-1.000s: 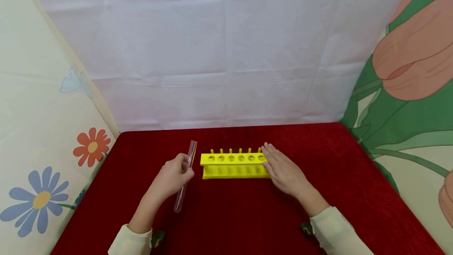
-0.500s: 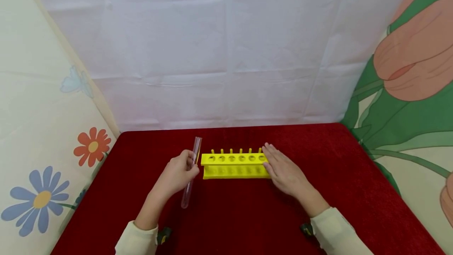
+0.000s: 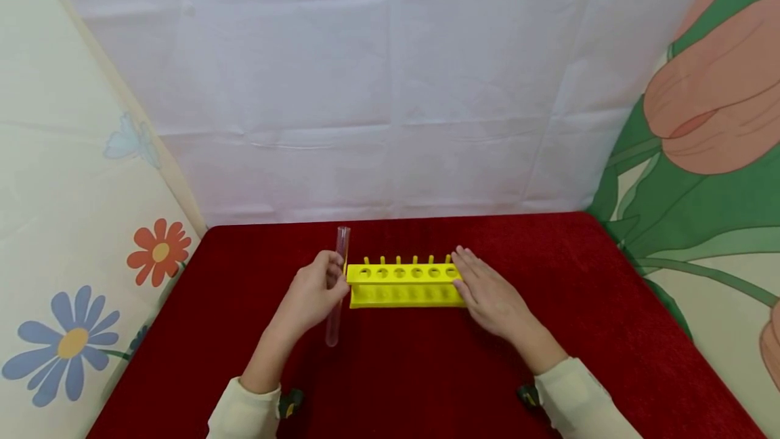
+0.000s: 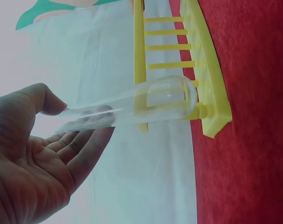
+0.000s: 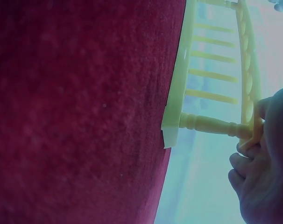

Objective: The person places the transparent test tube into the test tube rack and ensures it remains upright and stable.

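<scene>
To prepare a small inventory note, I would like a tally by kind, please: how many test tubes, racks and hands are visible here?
Clear test tube: 1
Yellow rack: 1
Left hand and right hand: 2
Total: 4

The person wears two plain cream sleeves, the left sleeve (image 3: pixel 245 413) and the right sleeve (image 3: pixel 585 400) alike, softly creased with roomy, straight-edged cuffs. Beyond them, the left hand (image 3: pixel 312 291) and right hand (image 3: pixel 492 293) are bare. A small blackish left device (image 3: pixel 291 404) and a matching right device (image 3: pixel 527 395) sit at the cuffs' inner edges, each showing yellowish flecks.
</scene>
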`<state>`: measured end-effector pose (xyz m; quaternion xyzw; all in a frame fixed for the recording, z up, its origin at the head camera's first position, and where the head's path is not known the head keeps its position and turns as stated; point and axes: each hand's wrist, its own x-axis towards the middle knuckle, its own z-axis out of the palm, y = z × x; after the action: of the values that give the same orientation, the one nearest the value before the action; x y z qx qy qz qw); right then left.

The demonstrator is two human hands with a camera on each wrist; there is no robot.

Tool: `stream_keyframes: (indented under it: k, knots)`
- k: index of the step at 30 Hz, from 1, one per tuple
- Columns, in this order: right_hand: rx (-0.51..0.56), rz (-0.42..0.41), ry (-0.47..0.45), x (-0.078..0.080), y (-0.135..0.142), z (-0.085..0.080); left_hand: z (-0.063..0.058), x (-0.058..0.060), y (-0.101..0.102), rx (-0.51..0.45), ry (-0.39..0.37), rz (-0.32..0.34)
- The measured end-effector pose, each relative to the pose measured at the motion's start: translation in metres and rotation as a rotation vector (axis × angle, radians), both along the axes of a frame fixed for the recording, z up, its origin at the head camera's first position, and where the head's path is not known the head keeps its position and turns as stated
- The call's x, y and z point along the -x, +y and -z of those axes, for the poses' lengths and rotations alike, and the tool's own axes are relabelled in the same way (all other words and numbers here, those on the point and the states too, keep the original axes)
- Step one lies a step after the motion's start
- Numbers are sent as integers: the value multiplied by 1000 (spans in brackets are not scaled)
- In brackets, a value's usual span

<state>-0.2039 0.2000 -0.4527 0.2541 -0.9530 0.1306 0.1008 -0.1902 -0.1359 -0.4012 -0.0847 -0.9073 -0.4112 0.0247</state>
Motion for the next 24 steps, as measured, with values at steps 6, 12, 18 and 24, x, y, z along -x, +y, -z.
stream_keyframes:
  k: [6,12,18,24]
  knots:
    - [-2,6,-4,0,0,0,-3,-1,7,-70,10,17]
    - [8,8,-10,-1,0,0,-2,1,13,-88,38,44]
    - [8,12,-12,0,0,1,-3,2,18,-98,50,46]
    - [5,8,-10,0,0,1,-4,3,23,-115,74,52]
